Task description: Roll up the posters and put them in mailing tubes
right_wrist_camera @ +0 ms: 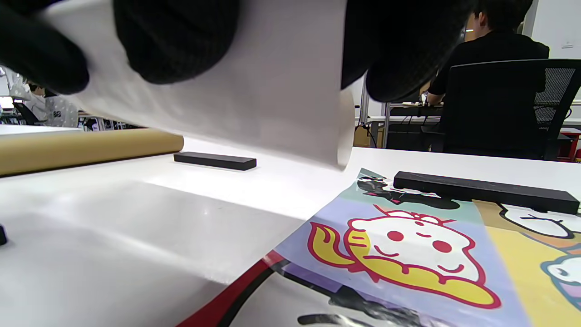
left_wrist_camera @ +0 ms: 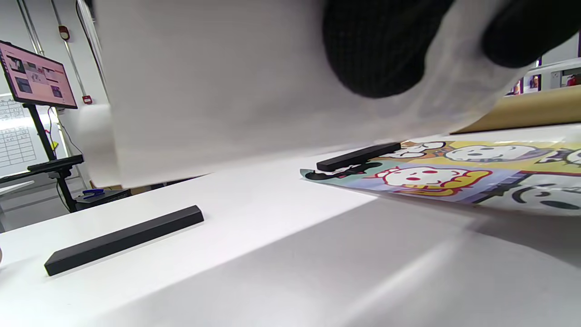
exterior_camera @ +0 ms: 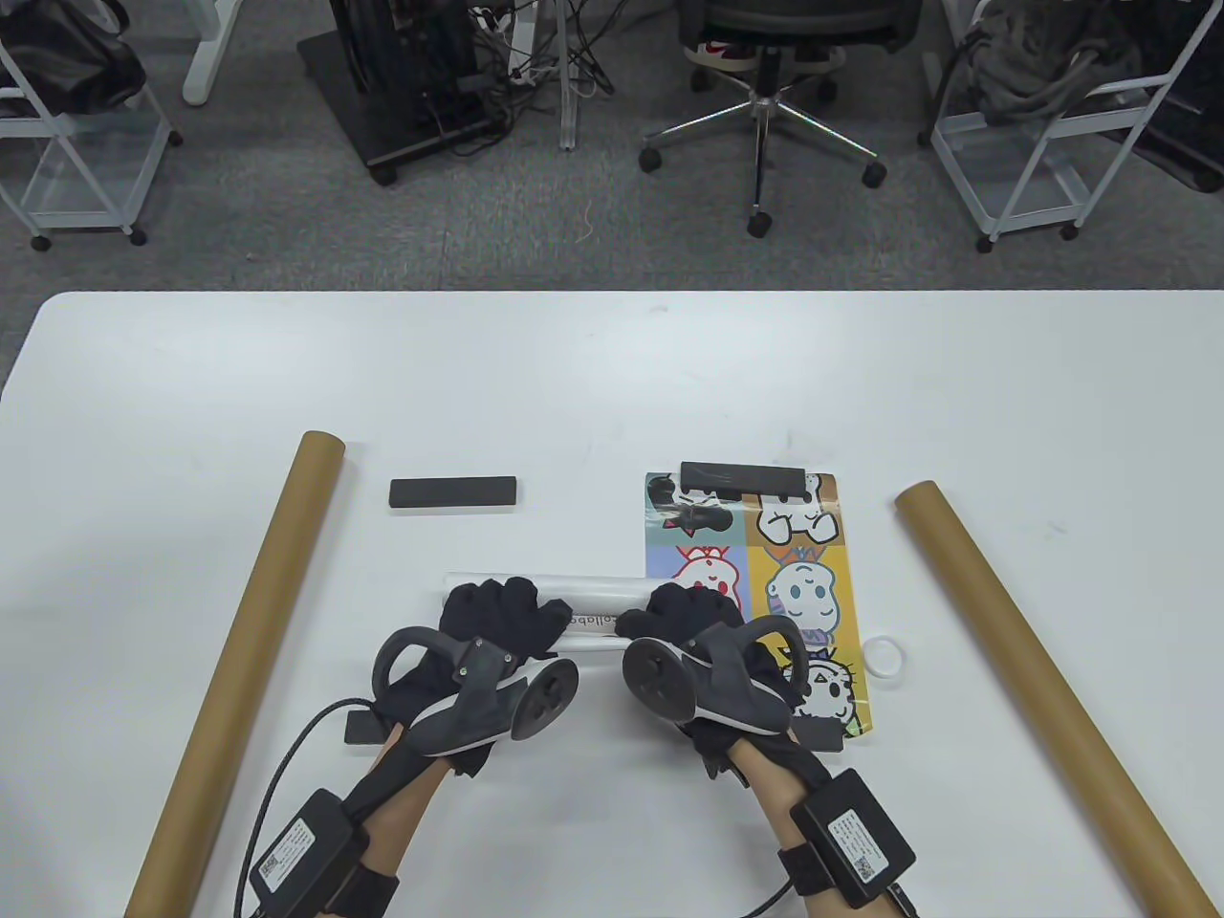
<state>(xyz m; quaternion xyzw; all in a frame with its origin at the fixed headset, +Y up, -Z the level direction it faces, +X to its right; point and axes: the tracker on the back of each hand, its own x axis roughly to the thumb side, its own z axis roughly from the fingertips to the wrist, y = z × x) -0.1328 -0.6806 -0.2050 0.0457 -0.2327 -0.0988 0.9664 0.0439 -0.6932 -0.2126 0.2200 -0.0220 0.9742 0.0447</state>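
Both hands' grip: left hand and right hand curl round the rolled poster, held just above the counter. Roll's long axis runs left-right. Left tube lies nearer the left hand, open end far.

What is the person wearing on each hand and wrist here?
Both the left hand and right hand wear black knit gloves with a grey ring-shaped tracker strapped on the back. Each forearm carries a black box with a white label; a black cable runs from the left one.
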